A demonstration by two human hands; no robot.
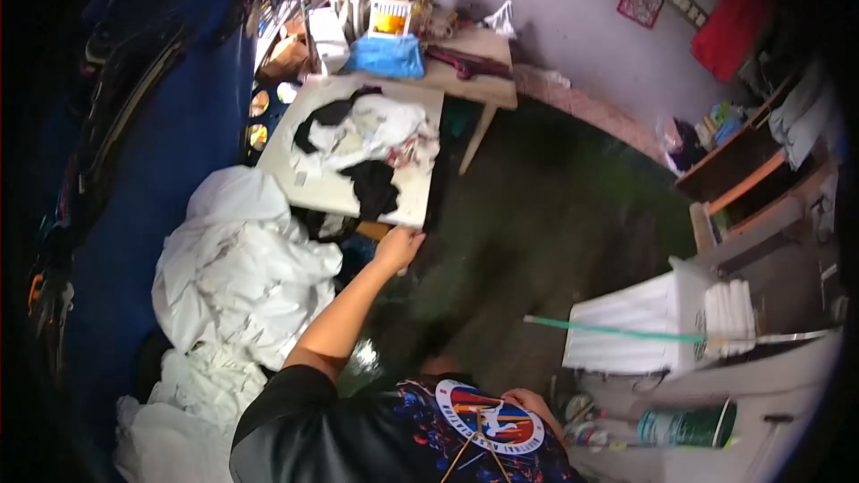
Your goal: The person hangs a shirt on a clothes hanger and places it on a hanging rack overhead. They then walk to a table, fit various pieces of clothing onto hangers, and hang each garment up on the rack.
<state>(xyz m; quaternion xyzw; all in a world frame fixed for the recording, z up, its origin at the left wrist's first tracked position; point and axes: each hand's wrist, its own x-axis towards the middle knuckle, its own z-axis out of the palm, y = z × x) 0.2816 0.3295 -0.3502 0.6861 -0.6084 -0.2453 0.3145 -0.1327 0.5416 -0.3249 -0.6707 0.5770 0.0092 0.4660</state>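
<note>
My left hand (400, 249) reaches forward, its fingers curled round the near right corner of a white-topped table (309, 192). White cloth (385, 122) lies in a loose heap on this tabletop, with a black cloth (373, 188) at its near side and more dark fabric behind. My right hand (534, 404) is low at the right side of my patterned shirt (492, 420); only part of it shows, and its fingers are hidden.
Large white bundles (242, 259) are piled at the left. Behind, a wooden table (488, 58) holds a blue bag (386, 55) and a white basket (391, 16). A white container (626, 322) with a green stick across it stands right, near a green bin (684, 427).
</note>
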